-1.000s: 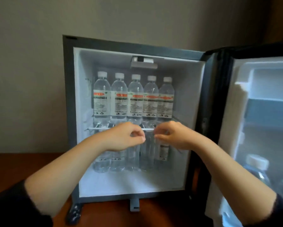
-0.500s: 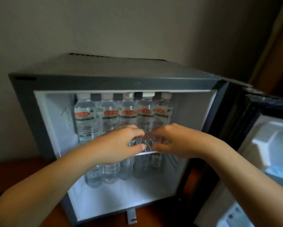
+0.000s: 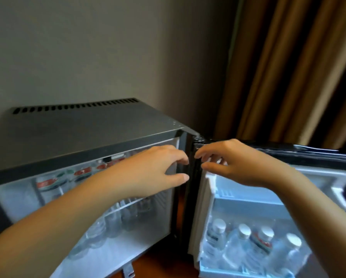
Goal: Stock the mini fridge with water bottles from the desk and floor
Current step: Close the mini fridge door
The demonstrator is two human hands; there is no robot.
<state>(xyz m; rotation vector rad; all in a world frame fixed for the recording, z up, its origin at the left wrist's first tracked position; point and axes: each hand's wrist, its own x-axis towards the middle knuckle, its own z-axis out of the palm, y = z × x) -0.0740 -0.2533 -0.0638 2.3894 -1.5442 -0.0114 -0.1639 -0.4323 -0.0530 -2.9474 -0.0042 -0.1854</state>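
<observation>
While stocking a squat grey metal mini fridge [image 3: 87,133], hovers with both grips slack and holding nothing: left hand [image 3: 152,169] just left of centre frame, thumb out and fingers loosely curled before the cabinet's right edge; right hand [image 3: 234,163] just right of centre, fingertips near the black hinge corner of the open door [image 3: 318,157]. Impossible to tell any contact with the frame.

Shows clear plastic water bottles with red-banded labels [image 3: 82,171] ranked upright along the upper level at centre left, caps close under the ceiling, and more clear lower bottles [image 3: 112,221], blurred, beneath the white wire shelf [image 3: 128,204]. Finds at least four white-capped door bottles [image 3: 236,247] standing side by side in the door's bottom rack at lower right, penned by the rack's front rail, presumably against tipping on the swing of the door.

Judging by full rows on every level, puts the stocking near its end. Likely next: closing the door, hence perhaps hands gathered at its hinged edge rather than on a bottle.

Sets the fridge on a reddish-brown wooden surface [image 3: 148,265], against a plain grey wall [image 3: 87,47], beside brown pleated curtains [image 3: 288,67] at upper right.
</observation>
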